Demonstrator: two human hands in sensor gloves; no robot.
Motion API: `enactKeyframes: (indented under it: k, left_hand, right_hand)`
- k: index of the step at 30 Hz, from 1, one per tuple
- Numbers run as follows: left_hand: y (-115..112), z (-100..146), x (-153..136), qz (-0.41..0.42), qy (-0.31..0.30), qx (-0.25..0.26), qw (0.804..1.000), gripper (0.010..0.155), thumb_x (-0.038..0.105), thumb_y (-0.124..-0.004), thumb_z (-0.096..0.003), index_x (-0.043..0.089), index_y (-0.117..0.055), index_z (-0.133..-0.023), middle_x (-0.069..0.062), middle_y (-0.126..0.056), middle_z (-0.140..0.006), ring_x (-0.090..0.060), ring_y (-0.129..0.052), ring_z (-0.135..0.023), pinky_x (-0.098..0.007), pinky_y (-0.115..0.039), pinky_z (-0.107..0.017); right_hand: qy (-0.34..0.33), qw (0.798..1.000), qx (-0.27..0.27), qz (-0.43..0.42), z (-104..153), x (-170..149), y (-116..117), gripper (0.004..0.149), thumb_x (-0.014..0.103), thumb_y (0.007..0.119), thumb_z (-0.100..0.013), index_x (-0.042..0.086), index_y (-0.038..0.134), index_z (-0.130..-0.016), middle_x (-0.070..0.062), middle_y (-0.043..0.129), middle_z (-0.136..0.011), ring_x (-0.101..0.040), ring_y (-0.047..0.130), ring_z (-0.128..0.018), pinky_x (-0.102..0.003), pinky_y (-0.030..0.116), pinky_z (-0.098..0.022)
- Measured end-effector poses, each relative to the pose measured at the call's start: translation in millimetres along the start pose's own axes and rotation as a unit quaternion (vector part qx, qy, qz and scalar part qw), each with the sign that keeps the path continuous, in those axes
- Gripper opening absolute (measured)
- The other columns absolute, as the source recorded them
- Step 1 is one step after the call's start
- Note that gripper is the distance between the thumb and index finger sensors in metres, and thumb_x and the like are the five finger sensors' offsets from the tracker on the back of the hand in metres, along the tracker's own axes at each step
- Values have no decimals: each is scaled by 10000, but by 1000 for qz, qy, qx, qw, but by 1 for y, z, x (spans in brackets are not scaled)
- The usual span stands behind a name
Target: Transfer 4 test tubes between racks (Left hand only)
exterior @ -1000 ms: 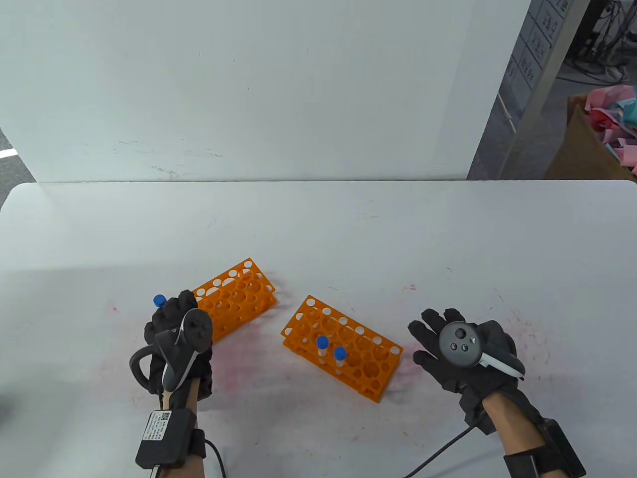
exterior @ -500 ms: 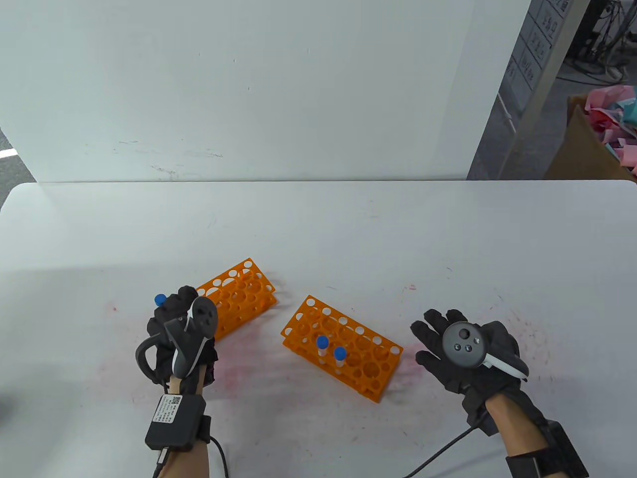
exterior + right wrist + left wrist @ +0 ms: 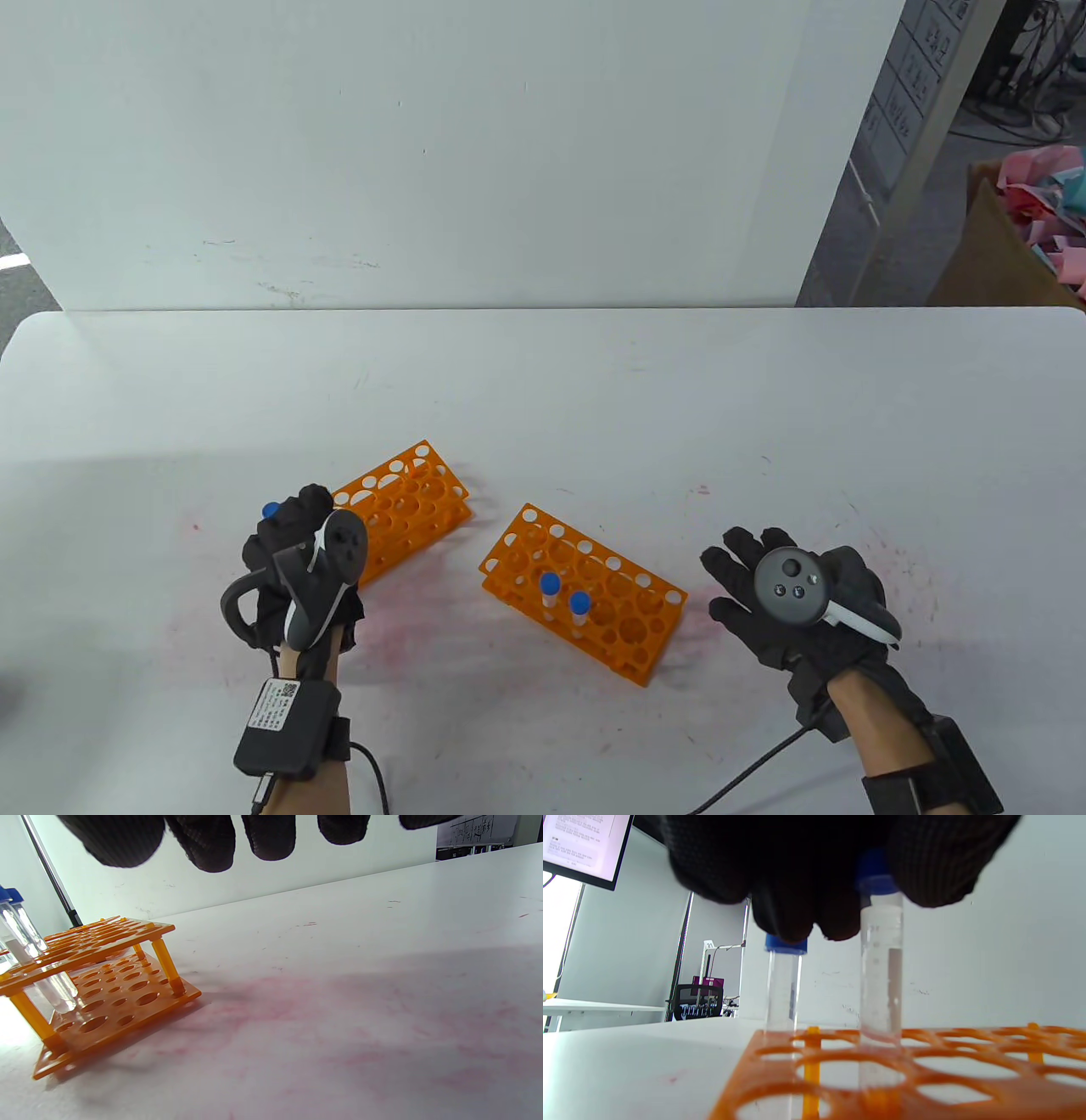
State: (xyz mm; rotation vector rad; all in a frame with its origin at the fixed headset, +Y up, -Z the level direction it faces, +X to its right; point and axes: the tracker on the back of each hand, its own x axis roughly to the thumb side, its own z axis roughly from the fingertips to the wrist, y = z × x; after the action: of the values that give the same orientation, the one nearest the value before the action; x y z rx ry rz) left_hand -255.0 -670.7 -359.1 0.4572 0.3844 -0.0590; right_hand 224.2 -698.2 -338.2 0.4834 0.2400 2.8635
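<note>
Table view: the left hand (image 3: 293,564), lower left of the frame, grips the blue cap of a test tube (image 3: 271,510) at the near end of the left orange rack (image 3: 407,501), which runs diagonally up and to the right. Left wrist view shows that held tube (image 3: 881,971) upright, long axis vertical, cap up, its lower end passing through a hole in the rack's top plate (image 3: 925,1069); gloved fingertips (image 3: 937,861) close around the cap. A second blue-capped tube (image 3: 782,984) stands upright in a hole farther back on the left, its cap just under the fingers.

At frame centre, the right orange rack (image 3: 628,586) lies diagonally, running down to the right, and holds two upright blue-capped tubes (image 3: 550,594) side by side near its lower left edge. Right wrist view shows those tubes (image 3: 25,942) at far left, leaning slightly in their holes.

The right hand (image 3: 793,598), lower right, rests flat on the white table (image 3: 594,390) with fingers spread, holding nothing, just beside the right rack.
</note>
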Motion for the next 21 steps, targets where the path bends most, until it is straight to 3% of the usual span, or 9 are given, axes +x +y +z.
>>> enactKeyframes:
  k: [12, 21]
  left_hand:
    - [41, 14, -1, 70, -13, 50, 996, 490, 431, -815, -459, 266, -660, -893, -23, -924, -873, -287, -984, -733, -517, -818, -567]
    - [52, 32, 43, 45, -134, 61, 988, 489, 438, -813, -454, 282, -663, -893, -7, -930, -876, -273, -987, -745, -515, -813, -583]
  right_hand:
    - [-5, 1000, 2, 4, 0, 1, 1, 621, 529, 580, -540, 279, 450, -1093, -113, 349, -1201, -547, 334, -1032, -775, 376, -663]
    - [-4, 1000, 0, 3, 0, 1, 1, 621, 529, 580, -539, 279, 451, -1093, -112, 349, -1202, -547, 335, -1032, -775, 375, -663]
